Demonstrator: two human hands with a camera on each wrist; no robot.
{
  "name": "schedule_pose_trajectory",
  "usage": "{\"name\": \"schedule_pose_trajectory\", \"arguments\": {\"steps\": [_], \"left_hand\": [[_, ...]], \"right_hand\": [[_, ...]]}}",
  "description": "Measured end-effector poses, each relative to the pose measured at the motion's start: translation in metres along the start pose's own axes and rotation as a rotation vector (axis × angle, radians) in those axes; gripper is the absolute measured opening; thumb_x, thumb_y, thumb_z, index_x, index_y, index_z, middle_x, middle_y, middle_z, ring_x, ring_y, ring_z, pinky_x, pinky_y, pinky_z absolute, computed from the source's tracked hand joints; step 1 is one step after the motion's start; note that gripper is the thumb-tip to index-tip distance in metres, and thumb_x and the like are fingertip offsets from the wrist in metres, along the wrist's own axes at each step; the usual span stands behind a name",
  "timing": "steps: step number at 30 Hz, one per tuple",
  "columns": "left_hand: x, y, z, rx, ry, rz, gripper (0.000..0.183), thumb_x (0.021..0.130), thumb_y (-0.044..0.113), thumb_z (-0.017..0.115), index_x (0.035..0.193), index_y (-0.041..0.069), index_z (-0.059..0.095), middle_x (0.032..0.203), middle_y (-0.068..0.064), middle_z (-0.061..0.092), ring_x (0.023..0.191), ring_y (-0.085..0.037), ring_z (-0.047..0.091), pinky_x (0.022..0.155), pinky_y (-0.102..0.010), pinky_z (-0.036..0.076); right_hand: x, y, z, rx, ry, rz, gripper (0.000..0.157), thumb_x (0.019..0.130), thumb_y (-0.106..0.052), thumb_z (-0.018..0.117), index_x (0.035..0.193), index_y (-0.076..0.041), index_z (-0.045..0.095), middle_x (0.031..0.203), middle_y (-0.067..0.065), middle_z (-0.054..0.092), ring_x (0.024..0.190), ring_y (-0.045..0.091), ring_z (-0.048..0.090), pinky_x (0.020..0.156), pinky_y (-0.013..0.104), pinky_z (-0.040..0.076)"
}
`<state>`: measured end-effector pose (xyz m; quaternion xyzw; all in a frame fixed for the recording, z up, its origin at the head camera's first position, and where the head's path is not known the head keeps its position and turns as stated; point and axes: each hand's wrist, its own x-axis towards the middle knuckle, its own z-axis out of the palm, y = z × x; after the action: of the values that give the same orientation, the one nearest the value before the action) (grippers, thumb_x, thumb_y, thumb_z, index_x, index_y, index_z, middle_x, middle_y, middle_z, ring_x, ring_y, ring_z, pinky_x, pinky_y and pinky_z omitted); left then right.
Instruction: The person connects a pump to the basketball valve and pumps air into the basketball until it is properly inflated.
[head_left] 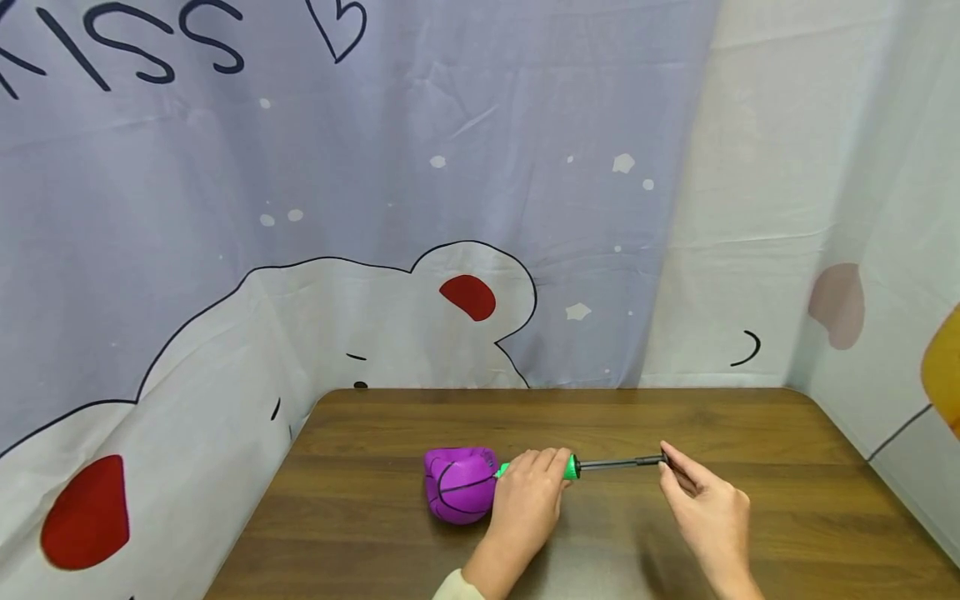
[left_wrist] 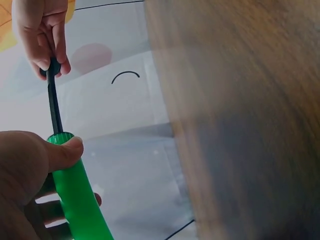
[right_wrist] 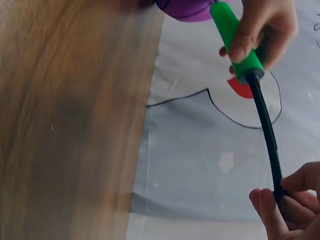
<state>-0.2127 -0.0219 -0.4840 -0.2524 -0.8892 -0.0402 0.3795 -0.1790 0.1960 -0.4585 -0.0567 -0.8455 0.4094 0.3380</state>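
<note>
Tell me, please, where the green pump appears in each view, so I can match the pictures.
Head: green pump, below and right of centre, nearly level.
Left wrist: pump, left side, rising from the bottom edge.
Right wrist: pump, right half, slanting down from near the top.
Shared landmark: wooden table; bottom, right side, left side respectively.

1. my head view comes through bright and even, with a soft shadow under the purple ball (head_left: 459, 490) and a pale sheen on the tabletop (head_left: 603, 550).
2. both wrist feeds look dimmer to me, the tabletop blurred and darkly shadowed in patches.
3. i can't place the light source.
</note>
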Motion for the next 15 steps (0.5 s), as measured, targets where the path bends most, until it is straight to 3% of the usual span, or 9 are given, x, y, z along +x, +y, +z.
{"name": "schedule_pose_trajectory", "arguments": {"steps": [4,8,15], "left_hand": [[0.001,0.002,0.002,0.05,0.011,0.034,0.044,0.075,0.032,0.087,0.113,0.014,0.072,0.103,0.005,0.073,0.088,-0.014,0.068,0.085,-0.027,0.059],[0.002,0.005,0.002,0.071,-0.005,0.038,0.045,0.076,0.033,0.087,0.114,0.014,0.073,0.106,0.005,0.074,0.09,-0.016,0.07,0.087,-0.027,0.059],[0.002,0.008,0.002,0.081,-0.025,0.044,0.043,0.076,0.033,0.087,0.114,0.016,0.075,0.107,0.006,0.075,0.09,-0.015,0.071,0.09,-0.027,0.058]], "right_hand": [[-0.006,-0.004,0.012,0.001,0.06,-0.111,0.029,0.082,-0.003,0.076,0.108,-0.013,0.08,0.089,0.008,0.078,0.075,-0.025,0.053,0.047,0.008,0.045],[-0.015,-0.012,0.029,0.014,0.09,-0.208,0.031,0.077,0.002,0.077,0.106,-0.01,0.081,0.087,0.007,0.077,0.076,-0.009,0.064,0.047,0.013,0.048],[-0.027,-0.022,0.052,0.072,-0.049,-0.183,0.031,0.078,0.004,0.078,0.108,-0.006,0.079,0.091,0.009,0.077,0.07,0.014,0.075,0.055,0.006,0.05]]}}
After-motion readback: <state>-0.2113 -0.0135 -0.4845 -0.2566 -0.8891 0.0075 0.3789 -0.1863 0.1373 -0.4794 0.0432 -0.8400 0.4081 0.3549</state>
